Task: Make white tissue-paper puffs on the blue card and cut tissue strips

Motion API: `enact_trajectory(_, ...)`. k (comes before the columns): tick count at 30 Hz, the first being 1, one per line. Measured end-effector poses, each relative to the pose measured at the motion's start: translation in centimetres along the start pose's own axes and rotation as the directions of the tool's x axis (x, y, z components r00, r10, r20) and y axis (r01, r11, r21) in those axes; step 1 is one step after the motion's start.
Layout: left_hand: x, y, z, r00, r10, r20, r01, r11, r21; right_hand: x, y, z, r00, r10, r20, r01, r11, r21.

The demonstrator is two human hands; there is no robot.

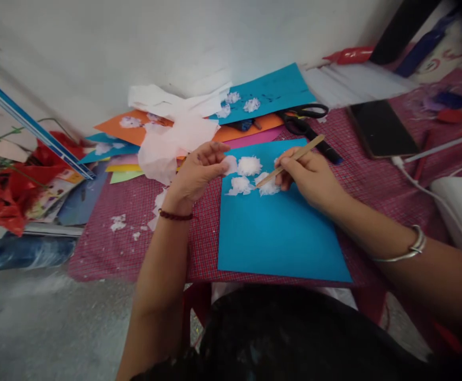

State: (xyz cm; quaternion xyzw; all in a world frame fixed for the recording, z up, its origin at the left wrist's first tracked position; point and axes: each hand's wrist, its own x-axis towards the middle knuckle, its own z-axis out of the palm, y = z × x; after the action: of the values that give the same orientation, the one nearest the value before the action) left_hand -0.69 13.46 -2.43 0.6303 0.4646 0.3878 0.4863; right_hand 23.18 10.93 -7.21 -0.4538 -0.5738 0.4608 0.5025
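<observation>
A blue sheet of paper (278, 233) lies on the table in front of me, with several tufts of crumpled white tissue (249, 165) near its top edge. My right hand (306, 172) grips a flat wooden stick (305, 150) slantwise. The stick's lower end meets or hovers just over a white tuft (269, 186); which of these I cannot tell. At the sheet's upper left, my left hand (202, 169) pinches a small piece of white tissue paper (229, 165) between thumb and fingers.
Behind my hands lie torn white tissue (175, 140), orange and blue sheets (272, 87) with tufts, and black scissors (306, 119). A phone (383, 128) with a cable lies at right. Tissue scraps (118, 222) dot the checked tablecloth (107, 254). A red bag (12, 196) sits at left.
</observation>
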Motion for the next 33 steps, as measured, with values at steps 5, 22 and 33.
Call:
enact_trajectory(5, -0.4, -1.6, -0.9, 0.996, -0.084, -0.04, 0.08, 0.994, -0.072, 0.0, 0.1, 0.1, 0.998, -0.029, 0.054, 0.035, 0.993, -0.11)
enact_trajectory(22, -0.8, -1.9, -1.0, 0.988, -0.149, 0.025, 0.149, 0.989, 0.0, 0.1, 0.3, 0.2, 1.0, -0.005, 0.012, 0.006, 0.997, -0.08)
enact_trajectory(33, -0.4, -3.7, -0.7, 0.975, -0.191, 0.113, 0.194, 0.981, -0.016, 0.1, 0.5, 0.8, 0.996, 0.036, 0.084, -0.027, 0.994, -0.103)
